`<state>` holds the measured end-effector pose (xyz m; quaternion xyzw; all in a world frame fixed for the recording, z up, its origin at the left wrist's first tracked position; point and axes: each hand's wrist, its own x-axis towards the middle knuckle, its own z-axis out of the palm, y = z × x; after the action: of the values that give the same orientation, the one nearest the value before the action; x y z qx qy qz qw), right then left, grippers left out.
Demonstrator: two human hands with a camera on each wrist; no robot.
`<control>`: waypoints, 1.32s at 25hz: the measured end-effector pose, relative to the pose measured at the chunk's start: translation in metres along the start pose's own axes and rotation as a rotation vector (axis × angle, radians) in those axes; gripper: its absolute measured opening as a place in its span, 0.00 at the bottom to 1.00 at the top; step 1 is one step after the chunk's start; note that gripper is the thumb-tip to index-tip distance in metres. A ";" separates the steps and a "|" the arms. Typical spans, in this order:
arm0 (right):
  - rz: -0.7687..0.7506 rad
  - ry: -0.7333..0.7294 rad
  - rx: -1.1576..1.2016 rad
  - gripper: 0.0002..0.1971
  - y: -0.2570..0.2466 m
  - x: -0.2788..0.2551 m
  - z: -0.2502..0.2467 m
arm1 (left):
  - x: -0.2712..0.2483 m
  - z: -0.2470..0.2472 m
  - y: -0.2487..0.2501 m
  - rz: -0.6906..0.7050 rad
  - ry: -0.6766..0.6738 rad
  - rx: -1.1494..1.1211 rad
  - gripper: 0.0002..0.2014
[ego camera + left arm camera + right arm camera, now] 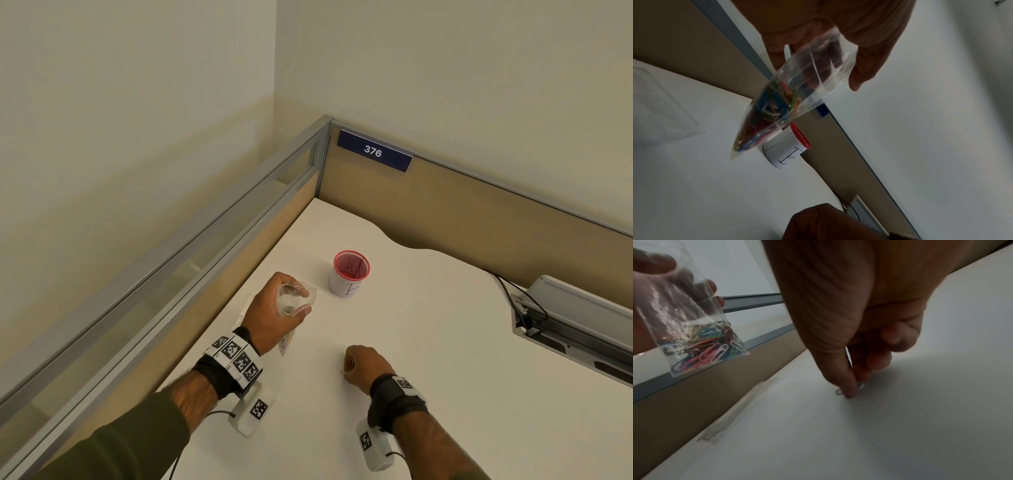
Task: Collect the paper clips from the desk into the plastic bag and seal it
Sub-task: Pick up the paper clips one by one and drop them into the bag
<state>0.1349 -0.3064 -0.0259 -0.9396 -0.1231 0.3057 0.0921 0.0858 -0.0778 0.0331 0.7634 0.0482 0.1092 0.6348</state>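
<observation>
My left hand (274, 313) holds a clear plastic bag (296, 298) above the white desk (428, 342), its mouth held open upward. In the left wrist view the bag (797, 97) hangs from the fingers with several coloured paper clips (772, 110) at its bottom; the right wrist view shows the same bag (690, 324) and clips (709, 352). My right hand (363, 368) is down on the desk nearer me, fingers curled. Its thumb and fingertips (851, 391) pinch a pale paper clip (838, 391) lying on the surface.
A red-rimmed white cup (350, 274) marked with a letter stands just beyond the left hand. Another clear bag (659, 104) lies flat on the desk by the left partition (205, 246). A grey cable box with wires (565, 315) sits at the right.
</observation>
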 end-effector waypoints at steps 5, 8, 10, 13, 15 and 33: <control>0.024 -0.075 -0.024 0.08 -0.006 0.004 -0.006 | 0.002 -0.001 0.004 -0.011 0.003 0.007 0.21; 0.023 -0.081 -0.036 0.10 -0.006 0.003 -0.005 | 0.003 -0.001 0.005 -0.015 0.002 0.017 0.21; 0.014 -0.074 -0.050 0.10 -0.006 0.001 -0.003 | 0.003 -0.001 0.004 -0.018 -0.002 0.023 0.21; -0.017 -0.022 -0.089 0.08 -0.006 -0.005 0.001 | 0.002 0.000 0.003 -0.017 -0.008 0.033 0.20; -0.042 0.023 -0.092 0.06 -0.006 -0.011 0.007 | 0.002 0.001 0.004 -0.018 -0.007 0.034 0.20; -0.466 0.621 0.407 0.04 -0.096 -0.074 -0.100 | -0.002 0.005 -0.001 -0.036 -0.074 0.100 0.20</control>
<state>0.1200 -0.2461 0.1187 -0.8969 -0.2354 -0.0021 0.3744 0.0853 -0.0830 0.0311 0.7968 0.0440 0.0668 0.5989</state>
